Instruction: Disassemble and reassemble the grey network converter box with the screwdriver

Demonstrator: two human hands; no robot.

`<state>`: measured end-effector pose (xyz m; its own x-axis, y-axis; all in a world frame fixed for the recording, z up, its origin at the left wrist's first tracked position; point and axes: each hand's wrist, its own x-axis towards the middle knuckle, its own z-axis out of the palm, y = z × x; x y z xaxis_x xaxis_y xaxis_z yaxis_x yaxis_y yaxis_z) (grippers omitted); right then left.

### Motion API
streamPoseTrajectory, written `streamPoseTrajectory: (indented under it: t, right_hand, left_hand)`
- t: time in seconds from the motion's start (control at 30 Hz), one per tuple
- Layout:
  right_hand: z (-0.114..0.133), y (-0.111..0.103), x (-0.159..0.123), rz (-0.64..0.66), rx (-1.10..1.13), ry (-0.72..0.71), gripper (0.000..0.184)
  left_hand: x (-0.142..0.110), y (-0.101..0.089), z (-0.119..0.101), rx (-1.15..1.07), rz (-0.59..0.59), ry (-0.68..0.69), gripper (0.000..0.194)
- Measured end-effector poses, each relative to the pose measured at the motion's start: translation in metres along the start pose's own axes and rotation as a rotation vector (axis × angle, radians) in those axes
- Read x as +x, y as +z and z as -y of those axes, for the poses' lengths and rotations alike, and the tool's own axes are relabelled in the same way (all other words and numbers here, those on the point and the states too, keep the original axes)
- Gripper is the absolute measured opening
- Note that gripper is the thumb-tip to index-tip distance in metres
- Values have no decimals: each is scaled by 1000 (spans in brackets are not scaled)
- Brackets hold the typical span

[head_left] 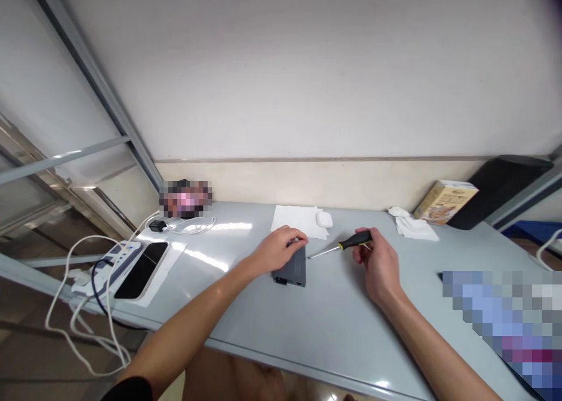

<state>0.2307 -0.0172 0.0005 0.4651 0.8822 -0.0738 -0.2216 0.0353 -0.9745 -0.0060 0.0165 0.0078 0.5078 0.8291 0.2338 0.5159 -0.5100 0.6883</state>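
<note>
A small dark grey box-shaped device (295,270) lies on the grey table, with a connector or port on its near edge. My left hand (281,249) is closed over its far left part, fingers and thumb gripping it. In my right hand (381,266) is a screwdriver (355,240) with a black and yellow handle, held nearly level. Its metal shaft points left, and the tip is at the device's right side; whether it touches, I cannot tell. Behind them a white earbud case (324,219) rests at the edge of a white paper sheet (290,218).
A phone (141,270) and a power strip (112,263) with white cables sit at the table's left. Crumpled tissue (415,226), a yellow box (446,202) and a black cylindrical object (500,190) stand at the back right. Blurred-out items lie far left and near right.
</note>
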Motion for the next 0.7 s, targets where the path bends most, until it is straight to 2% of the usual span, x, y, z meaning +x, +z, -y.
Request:
streamPoseTrajectory:
  t: [0.07,0.27,0.7]
  right_hand:
    - [-1,-1,2,-21,26,1,34]
    - [0,-2,4,-71,37,21,30]
    - [-7,-4,7,-32,63,29,30]
  left_hand:
    - [0,0,0,-47,16,-41,23]
    - [0,2,3,-112,80,-46,25]
    - [0,3,1,-109,80,-95,25]
